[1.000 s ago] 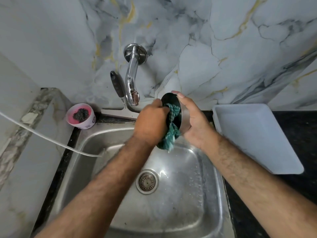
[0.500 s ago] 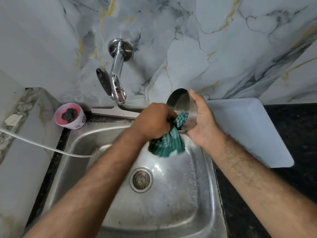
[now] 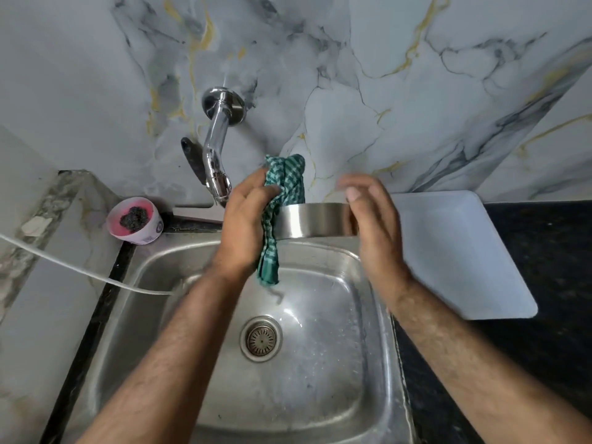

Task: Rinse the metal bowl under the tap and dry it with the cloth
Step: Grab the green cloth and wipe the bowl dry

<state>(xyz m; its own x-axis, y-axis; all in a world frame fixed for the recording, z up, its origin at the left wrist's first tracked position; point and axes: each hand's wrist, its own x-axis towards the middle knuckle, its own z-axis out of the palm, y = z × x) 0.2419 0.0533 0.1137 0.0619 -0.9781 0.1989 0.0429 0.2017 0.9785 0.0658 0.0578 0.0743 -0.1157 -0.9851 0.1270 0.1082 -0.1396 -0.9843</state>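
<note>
The metal bowl (image 3: 315, 219) is held above the back of the sink (image 3: 179, 267), its brushed outer wall facing me. My left hand (image 3: 246, 225) presses the green checked cloth (image 3: 282, 193) against the bowl's left side; the cloth sticks up above the rim and hangs down below it. My right hand (image 3: 374, 225) grips the bowl's right side, with motion blur on the fingers. The chrome tap (image 3: 217, 155) comes out of the wall just left of my left hand. No water runs from it.
A white tray (image 3: 461, 254) lies on the black counter (image 3: 551, 283) to the right. A pink cup with a dark scrubber (image 3: 134, 221) stands at the sink's back left corner. A white hose (image 3: 80, 270) reaches into the basin. The drain (image 3: 261, 339) sits mid-basin.
The bowl has turned from open side facing left to side wall facing me. The cloth came out of the inside and now wraps the left outer edge.
</note>
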